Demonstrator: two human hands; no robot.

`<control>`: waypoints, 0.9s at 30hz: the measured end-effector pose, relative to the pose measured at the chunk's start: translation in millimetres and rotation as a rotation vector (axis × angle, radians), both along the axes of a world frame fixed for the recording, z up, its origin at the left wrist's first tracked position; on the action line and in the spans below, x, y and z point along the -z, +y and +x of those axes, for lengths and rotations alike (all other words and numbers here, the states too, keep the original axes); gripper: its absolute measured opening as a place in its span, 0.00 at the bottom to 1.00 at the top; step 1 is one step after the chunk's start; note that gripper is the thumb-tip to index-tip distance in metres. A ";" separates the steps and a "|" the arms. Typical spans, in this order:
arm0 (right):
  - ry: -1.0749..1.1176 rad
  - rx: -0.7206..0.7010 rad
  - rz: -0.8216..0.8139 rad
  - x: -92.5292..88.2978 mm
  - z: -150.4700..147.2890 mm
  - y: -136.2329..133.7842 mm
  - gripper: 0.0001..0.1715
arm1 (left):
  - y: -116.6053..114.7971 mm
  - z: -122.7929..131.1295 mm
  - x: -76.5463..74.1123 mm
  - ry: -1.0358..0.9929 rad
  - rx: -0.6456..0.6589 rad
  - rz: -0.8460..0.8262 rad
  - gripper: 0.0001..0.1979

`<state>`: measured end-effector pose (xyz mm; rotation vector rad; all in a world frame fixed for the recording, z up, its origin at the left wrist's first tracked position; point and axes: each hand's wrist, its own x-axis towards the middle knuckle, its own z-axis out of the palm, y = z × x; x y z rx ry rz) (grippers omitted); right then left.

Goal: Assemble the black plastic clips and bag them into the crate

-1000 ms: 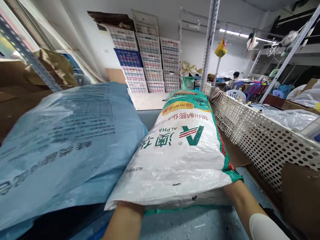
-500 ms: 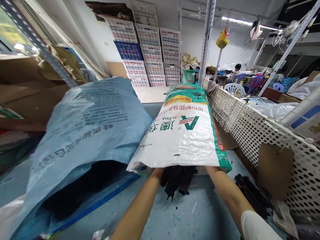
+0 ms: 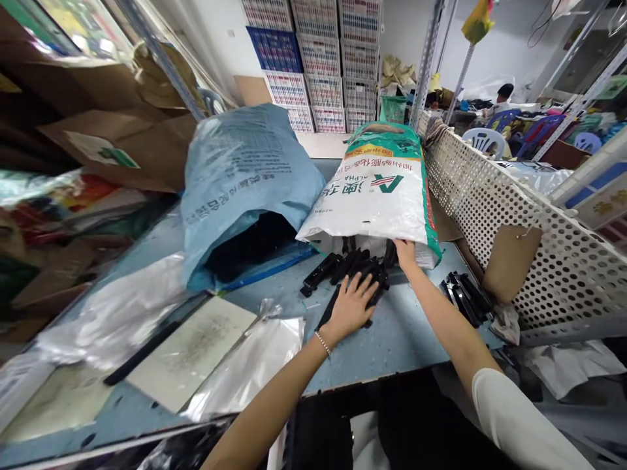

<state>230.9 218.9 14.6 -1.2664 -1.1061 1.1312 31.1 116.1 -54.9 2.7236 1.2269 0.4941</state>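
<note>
Left hand (image 3: 350, 303), fingers spread, presses black parts (image 3: 343, 264) at the mouth of the "ALPHA" sack (image 3: 377, 202); whether the right hand (image 3: 405, 253) there grips cannot be told.

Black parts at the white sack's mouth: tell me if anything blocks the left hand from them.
Nothing visible does: the left hand rests open directly on the black parts, just outside the white sack.

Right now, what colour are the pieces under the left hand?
Black: the long plastic pieces under the left hand, clearest in the head view.
</note>
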 end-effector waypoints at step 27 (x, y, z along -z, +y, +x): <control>-0.722 -0.363 0.407 -8.6 -0.6 -212.2 0.18 | -137.2 6.0 -62.1 -1.149 -0.155 -1.274 0.36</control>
